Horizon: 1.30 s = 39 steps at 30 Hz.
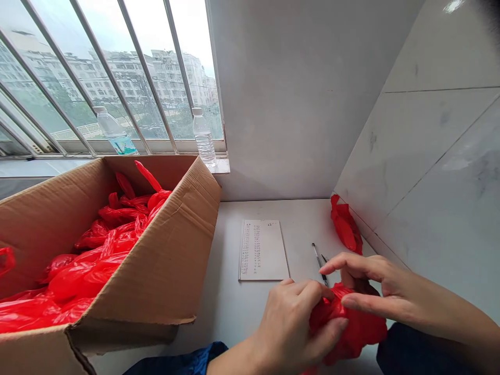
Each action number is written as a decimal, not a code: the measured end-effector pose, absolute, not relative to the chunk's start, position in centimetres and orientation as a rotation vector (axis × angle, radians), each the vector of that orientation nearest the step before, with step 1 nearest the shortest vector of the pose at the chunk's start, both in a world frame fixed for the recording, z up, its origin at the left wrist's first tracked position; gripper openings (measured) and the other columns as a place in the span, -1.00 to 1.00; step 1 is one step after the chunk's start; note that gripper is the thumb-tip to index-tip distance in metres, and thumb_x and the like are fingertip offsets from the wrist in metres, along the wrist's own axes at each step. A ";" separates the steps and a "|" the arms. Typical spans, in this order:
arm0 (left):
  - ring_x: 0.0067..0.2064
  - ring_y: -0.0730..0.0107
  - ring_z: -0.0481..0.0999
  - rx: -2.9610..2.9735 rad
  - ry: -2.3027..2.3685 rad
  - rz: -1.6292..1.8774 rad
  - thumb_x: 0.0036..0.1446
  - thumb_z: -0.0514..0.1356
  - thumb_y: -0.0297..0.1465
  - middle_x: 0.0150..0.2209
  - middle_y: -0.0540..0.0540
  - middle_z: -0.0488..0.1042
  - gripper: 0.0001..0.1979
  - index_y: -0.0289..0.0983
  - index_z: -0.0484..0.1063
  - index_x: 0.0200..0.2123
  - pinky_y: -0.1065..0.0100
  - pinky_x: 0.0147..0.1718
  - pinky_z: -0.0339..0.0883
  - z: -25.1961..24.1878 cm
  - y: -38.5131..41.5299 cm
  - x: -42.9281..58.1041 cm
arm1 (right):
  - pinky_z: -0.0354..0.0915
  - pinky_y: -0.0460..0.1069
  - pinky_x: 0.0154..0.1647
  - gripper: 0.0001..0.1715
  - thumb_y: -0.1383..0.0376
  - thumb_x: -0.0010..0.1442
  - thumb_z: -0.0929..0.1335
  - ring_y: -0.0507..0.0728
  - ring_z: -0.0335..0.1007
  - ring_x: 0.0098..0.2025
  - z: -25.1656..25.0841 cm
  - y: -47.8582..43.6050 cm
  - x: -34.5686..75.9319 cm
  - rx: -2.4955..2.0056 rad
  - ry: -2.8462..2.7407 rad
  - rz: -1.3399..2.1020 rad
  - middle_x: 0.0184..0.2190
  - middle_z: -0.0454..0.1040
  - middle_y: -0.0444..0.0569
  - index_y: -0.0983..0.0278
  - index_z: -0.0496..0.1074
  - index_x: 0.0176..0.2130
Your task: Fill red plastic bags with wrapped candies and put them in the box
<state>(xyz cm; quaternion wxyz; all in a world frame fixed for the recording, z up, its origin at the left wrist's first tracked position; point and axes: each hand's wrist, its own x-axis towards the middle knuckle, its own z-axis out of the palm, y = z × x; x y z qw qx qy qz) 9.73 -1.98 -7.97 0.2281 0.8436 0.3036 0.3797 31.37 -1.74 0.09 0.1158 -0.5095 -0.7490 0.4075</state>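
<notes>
My left hand (291, 325) is closed on a crumpled red plastic bag (355, 328) low in the view, thumb and fingers pinching its left side. My right hand (375, 289) rests on top of the same bag, with the index finger and thumb stretched out over it. The bag lies on the white table (226, 291) near its front edge. A pen (319, 263) lies just beyond my fingers.
A large open cardboard box (172, 260) full of red plastic bags (101, 250) stands at the left. A printed sheet (261, 249) lies mid-table. Another red bag (346, 226) leans on the tiled right wall. Two water bottles (203, 136) stand on the sill by the barred window.
</notes>
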 end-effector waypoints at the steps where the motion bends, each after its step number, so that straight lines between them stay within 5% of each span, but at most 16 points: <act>1: -0.51 0.42 0.38 2.322 0.833 1.043 0.21 0.22 -0.28 -0.44 0.03 0.50 -0.85 -0.18 0.32 -0.24 0.31 -0.45 0.15 -7.9 -2.0 9.7 | 0.20 -0.04 -0.34 -0.56 -0.13 0.32 0.33 0.10 0.31 -0.34 0.2 -1.8 31.3 -1.495 -2.192 1.195 -0.41 0.42 -0.14 0.00 0.47 0.05; 39: -0.49 0.43 0.40 2.260 0.837 1.026 0.29 0.14 -0.31 -0.42 0.05 0.53 -0.90 -0.20 0.37 -0.26 0.35 -0.42 0.17 -7.8 -2.2 9.8 | 0.13 -0.08 -0.41 -0.65 -0.02 0.34 0.35 0.05 0.28 -0.37 0.5 -1.9 31.3 -1.432 -2.174 1.251 -0.42 0.41 -0.18 0.04 0.45 0.04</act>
